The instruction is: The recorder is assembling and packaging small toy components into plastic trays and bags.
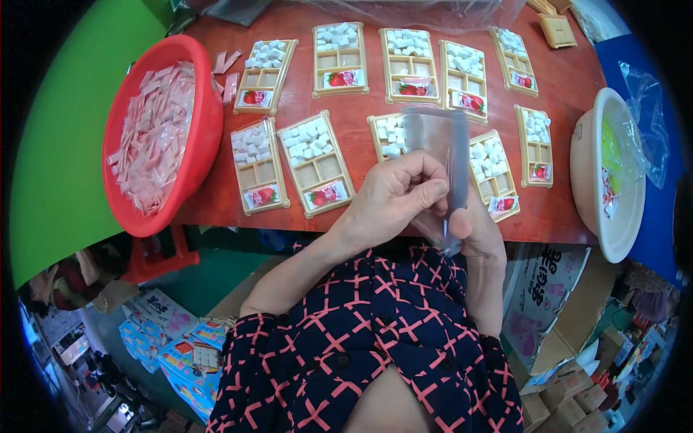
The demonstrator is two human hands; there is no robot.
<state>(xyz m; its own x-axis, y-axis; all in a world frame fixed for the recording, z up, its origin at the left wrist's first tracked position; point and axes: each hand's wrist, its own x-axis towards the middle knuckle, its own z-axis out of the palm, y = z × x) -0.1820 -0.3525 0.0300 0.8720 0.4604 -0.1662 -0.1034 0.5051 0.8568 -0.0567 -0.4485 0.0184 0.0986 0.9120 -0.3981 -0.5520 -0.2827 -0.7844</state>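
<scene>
In front of my body both hands are on a clear, greyish plastic bag (438,133), perhaps several layered together. My left hand (404,193) pinches its left edge between thumb and fingers. Lower down, my right hand (480,225) grips the bag from the right, thumb across its front. Partly hidden behind the bag and my left hand is a beige compartment tray (375,130) with white cubes. Close by my right hand lies another tray (498,189), holding white cubes and a strawberry-print packet (502,205).
Several similar trays (333,160) cover the red table (202,169). A red basin (211,137) of small pink packets stands at the left. At the right is a cream basin (586,162) with green and printed packets. An open cardboard box (570,325) sits below the table's right side.
</scene>
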